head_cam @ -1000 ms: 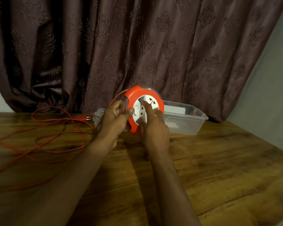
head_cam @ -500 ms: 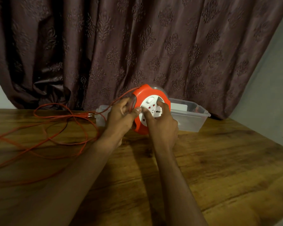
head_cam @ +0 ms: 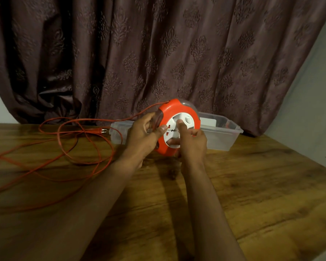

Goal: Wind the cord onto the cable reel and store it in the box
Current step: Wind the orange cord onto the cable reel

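- The wooden table (head_cam: 252,185) carries the whole job, with a dark patterned curtain (head_cam: 158,53) hanging behind its far edge.
- The clear plastic box (head_cam: 222,138) sits at the far side, just behind the reel, open and with something white inside that is hard to make out.
- The orange cord (head_cam: 79,146) sprawls in loose loops over the left of the table, its plug (head_cam: 100,131) lying near the box's left end; against the frames of a second ago the loops look slightly shifted and the white hub has turned, so winding is under way but most of the cord is left to take in.
- The cable reel (head_cam: 177,129) stands on edge in front of the box, between both hands and touching them.
- The left hand (head_cam: 145,136) clamps the reel's left rim, fingers curled round it, with the cord running past them.
- The right hand (head_cam: 191,142) presses curled fingers into the white hub, apparently cranking it.
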